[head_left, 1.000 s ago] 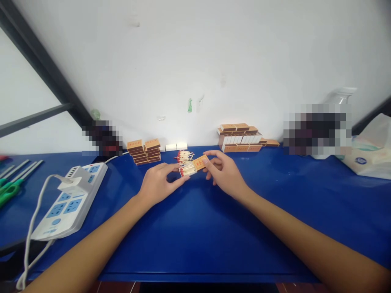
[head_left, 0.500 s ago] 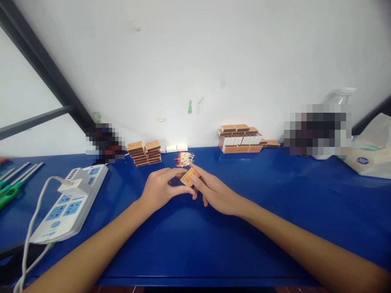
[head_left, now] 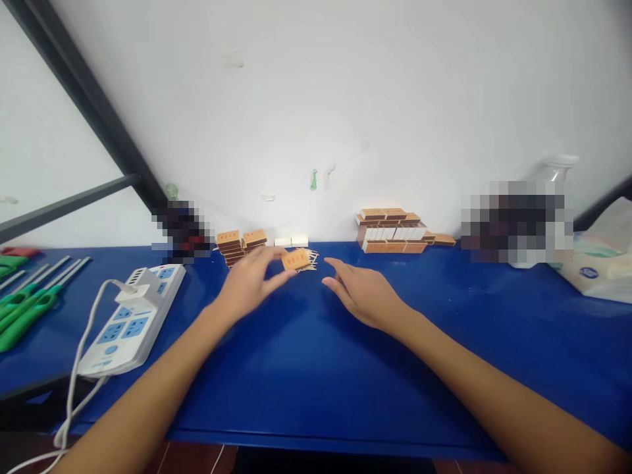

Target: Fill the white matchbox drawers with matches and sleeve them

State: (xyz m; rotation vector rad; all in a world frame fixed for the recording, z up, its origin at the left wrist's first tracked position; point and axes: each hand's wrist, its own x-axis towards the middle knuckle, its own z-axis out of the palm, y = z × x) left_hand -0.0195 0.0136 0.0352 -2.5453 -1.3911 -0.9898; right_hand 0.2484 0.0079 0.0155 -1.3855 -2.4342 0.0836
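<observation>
An orange matchbox (head_left: 295, 259) with printed characters is pinched between the thumb and fingers of my left hand (head_left: 251, 282). Behind it lies a pile of loose matches (head_left: 312, 258), partly covered by the box. My right hand (head_left: 368, 293) is apart from the box, to its right, thumb and fingers separated and holding nothing. Stacked matchboxes (head_left: 228, 247) stand just beyond my left hand, which hides part of them. Two white trays (head_left: 291, 241) sit against the wall, behind the matches.
A larger arrangement of matchboxes (head_left: 392, 232) stands by the wall at right. On the left are a white power strip (head_left: 133, 326) with a cable and several green-handled tools (head_left: 29, 309). A tissue pack (head_left: 600, 270) lies at far right on the blue table (head_left: 306, 382).
My right hand has let go of the matchbox and moved off to the right. My left hand has carried the box left and away from me, towards the stack. The view has shifted slightly.
</observation>
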